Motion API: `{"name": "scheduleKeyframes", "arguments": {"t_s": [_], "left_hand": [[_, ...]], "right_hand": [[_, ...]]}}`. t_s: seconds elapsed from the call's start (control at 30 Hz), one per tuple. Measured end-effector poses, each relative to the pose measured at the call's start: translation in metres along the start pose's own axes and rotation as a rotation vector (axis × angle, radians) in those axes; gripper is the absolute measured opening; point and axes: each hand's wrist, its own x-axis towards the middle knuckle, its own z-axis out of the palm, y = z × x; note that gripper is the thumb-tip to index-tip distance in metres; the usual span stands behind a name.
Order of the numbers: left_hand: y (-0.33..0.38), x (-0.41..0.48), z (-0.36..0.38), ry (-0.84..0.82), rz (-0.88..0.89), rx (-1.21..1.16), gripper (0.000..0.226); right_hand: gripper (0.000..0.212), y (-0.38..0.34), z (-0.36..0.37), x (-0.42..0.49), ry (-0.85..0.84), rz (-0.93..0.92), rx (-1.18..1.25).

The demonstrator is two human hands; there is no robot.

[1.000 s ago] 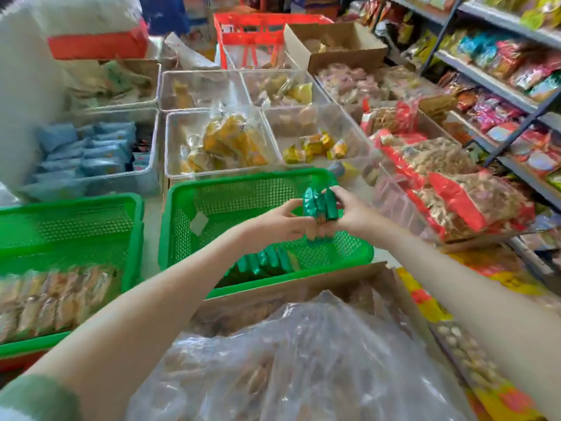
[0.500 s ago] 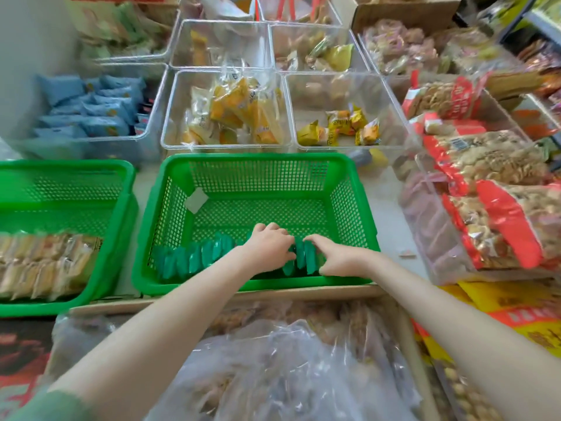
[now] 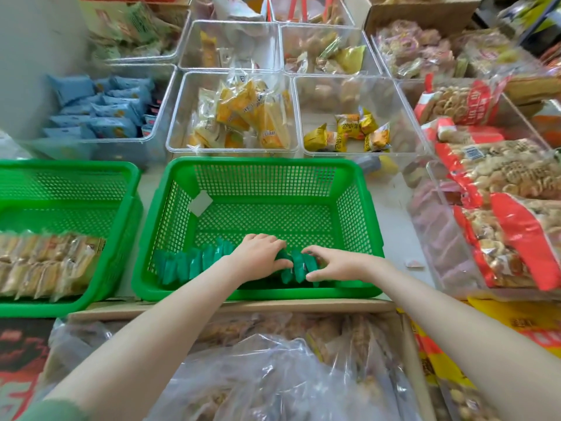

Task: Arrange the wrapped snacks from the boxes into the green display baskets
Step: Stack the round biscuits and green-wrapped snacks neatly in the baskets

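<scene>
Both hands work inside the middle green basket (image 3: pixel 261 164), low against its near wall, where the green wrapped snacks (image 3: pixel 299 265) stand on edge in 1 row that runs from the basket's near-left corner toward its right side. The left hand (image 3: pixel 258 256) lies on top of the row, its fingers curled down over the packs and its thumb pressed to their near side. The right hand (image 3: pixel 334 262) meets it from the right, thumb and fingers pinching the last few packs, so a small cluster sits squeezed between the 2 hands. The rest of the basket floor is bare mesh. Left of this basket, a second green basket (image 3: pixel 60 167) holds beige wrapped snacks (image 3: pixel 45 262). Nearer the person than the basket, a cardboard box (image 3: pixel 273 305) holds a clear plastic bag (image 3: pixel 267 375). Beyond the basket, clear bins (image 3: pixel 236 151) carry yellow packets (image 3: pixel 346 136).
</scene>
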Motion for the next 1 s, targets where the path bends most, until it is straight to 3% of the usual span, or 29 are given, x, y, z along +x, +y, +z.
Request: {"name": "scheduleKeyframes", "arguments": {"t_s": [0.13, 0.33, 0.47, 0.57, 0.77, 1.0], "left_hand": [[-0.005, 0.003, -0.011, -0.127, -0.022, -0.106, 0.046], [-0.002, 0.009, -0.007, -0.106, 0.02, -0.101, 0.046], [-0.001, 0.013, -0.008, -0.182, 0.026, -0.112, 0.037], [-0.003, 0.015, -0.008, -0.229, 0.042, -0.124, 0.038], [-0.006, 0.016, -0.004, -0.18, 0.037, 0.001, 0.059], [-0.003, -0.005, -0.016, -0.008, 0.045, -0.07, 0.051]], "right_hand": [[0.065, 0.011, -0.008, -0.005, -0.075, -0.002, 0.084], [0.064, 0.011, -0.002, 0.002, -0.052, 0.035, -0.01], [0.05, 0.01, -0.008, -0.001, -0.046, 0.038, 0.028], [0.053, 0.009, -0.009, -0.003, -0.068, 0.039, 0.047], [0.064, 0.009, -0.009, -0.001, -0.087, 0.058, 0.047], [0.056, -0.005, -0.01, -0.009, 0.152, -0.073, -0.002]]}}
